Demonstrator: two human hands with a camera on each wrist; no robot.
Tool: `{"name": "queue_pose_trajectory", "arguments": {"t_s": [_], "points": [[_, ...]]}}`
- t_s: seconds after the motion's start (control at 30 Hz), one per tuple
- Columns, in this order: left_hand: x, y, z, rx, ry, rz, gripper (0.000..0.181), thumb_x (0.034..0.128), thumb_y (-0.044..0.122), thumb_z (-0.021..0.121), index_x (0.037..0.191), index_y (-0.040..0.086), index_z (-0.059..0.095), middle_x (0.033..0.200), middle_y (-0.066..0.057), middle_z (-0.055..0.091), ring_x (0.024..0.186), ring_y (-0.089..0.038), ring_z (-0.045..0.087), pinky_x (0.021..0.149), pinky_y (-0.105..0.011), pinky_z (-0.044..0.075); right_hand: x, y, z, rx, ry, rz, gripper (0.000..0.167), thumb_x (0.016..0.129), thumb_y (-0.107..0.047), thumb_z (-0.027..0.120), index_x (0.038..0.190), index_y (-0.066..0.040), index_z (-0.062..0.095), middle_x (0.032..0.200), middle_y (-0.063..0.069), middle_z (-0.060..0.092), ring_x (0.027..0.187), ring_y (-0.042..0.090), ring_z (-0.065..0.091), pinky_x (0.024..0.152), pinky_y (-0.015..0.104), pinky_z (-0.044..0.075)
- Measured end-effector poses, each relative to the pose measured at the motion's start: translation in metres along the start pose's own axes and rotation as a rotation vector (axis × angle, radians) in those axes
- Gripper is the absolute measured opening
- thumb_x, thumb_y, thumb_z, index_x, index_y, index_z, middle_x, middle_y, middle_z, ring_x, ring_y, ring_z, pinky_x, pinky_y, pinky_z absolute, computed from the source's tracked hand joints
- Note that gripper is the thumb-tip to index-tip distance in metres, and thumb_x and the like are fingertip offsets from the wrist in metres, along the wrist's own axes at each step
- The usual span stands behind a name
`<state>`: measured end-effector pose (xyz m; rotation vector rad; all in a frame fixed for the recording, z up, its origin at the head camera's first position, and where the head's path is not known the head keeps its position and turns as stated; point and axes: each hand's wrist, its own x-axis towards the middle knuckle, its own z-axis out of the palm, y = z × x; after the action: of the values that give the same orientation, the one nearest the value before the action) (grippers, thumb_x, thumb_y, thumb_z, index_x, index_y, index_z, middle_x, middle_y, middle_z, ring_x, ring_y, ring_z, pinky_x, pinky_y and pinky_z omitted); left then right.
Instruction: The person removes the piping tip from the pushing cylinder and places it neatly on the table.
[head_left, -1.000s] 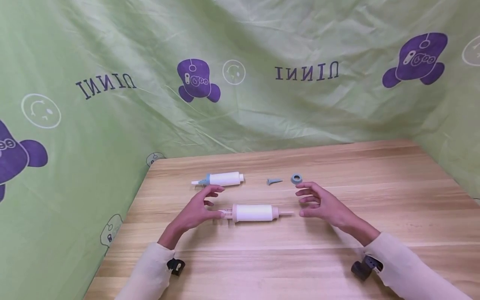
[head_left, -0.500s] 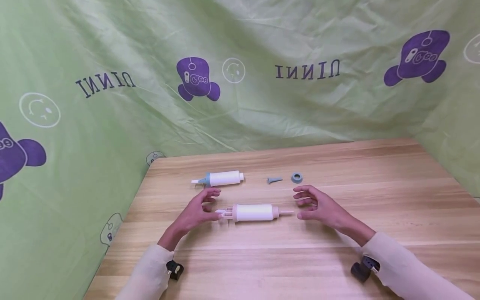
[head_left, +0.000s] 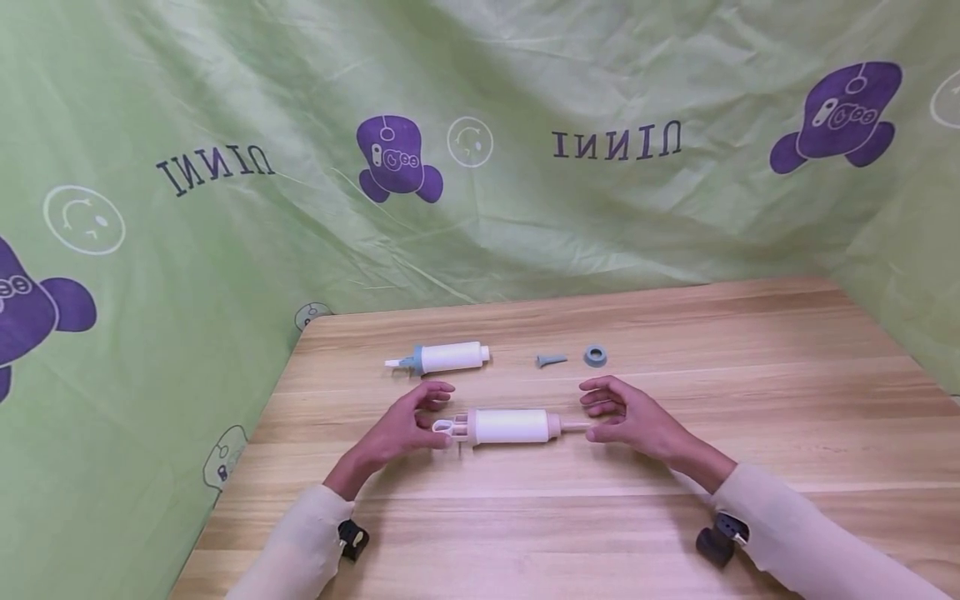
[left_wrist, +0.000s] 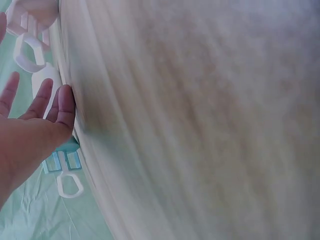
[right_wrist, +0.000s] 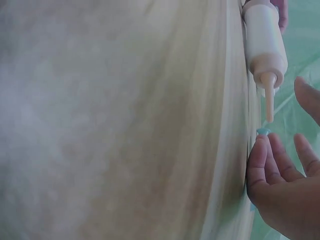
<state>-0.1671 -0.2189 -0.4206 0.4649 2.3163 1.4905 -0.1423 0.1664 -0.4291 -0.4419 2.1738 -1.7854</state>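
A pink-and-white syringe [head_left: 512,426] lies lengthwise on the wooden table in the head view, its ring handle [head_left: 443,427] to the left and its thin nozzle [head_left: 576,426] to the right. My left hand [head_left: 397,429] rests around the handle end with loosely curved fingers. In the left wrist view, a gap shows between those fingers [left_wrist: 42,97] and the white ring. Beside the nozzle tip, my right hand [head_left: 637,421] has its fingers spread and curved, gripping nothing. The right wrist view shows the nozzle [right_wrist: 269,100] apart from the fingers [right_wrist: 285,160].
Behind lies a blue-and-white syringe [head_left: 452,357]. To its right are a small blue-grey nozzle [head_left: 551,360] and a blue-grey ring cap [head_left: 595,357]. Green printed cloth [head_left: 480,225] hangs around the table [head_left: 525,533] at the back and sides.
My right hand has moved left and slightly toward me, closer to the nozzle. My left hand has shifted slightly and the ring handle now shows more. The syringe has stayed in place.
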Motion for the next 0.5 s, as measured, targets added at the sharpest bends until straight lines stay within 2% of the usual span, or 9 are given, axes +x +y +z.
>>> {"name": "queue_pose_trajectory", "arguments": {"t_s": [0.23,0.5], "points": [[0.0004,0.0027,0.0034,0.016,-0.036,0.024,0.071,0.0775,0.003,0.084,0.139,0.001,0.049,0.135,-0.023,0.053,0.122,-0.038,0.049,0.095,-0.048,0.045,0.0025,-0.0004,0.0020,-0.020,0.002,-0.006,0.065,0.082,0.001,0.080,0.136,0.010,0.046,0.129,0.029,0.055,0.117,0.041,0.054,0.096,0.039,0.049],[0.0020,0.0036,0.0095,0.004,-0.065,0.043,0.070,0.0782,0.002,0.084,0.139,0.000,0.048,0.134,-0.023,0.054,0.121,-0.037,0.051,0.095,-0.047,0.045,0.0063,0.0006,0.0063,-0.046,-0.008,-0.011,0.066,0.081,0.000,0.081,0.135,0.011,0.046,0.127,0.029,0.056,0.115,0.042,0.055,0.094,0.037,0.051]]}}
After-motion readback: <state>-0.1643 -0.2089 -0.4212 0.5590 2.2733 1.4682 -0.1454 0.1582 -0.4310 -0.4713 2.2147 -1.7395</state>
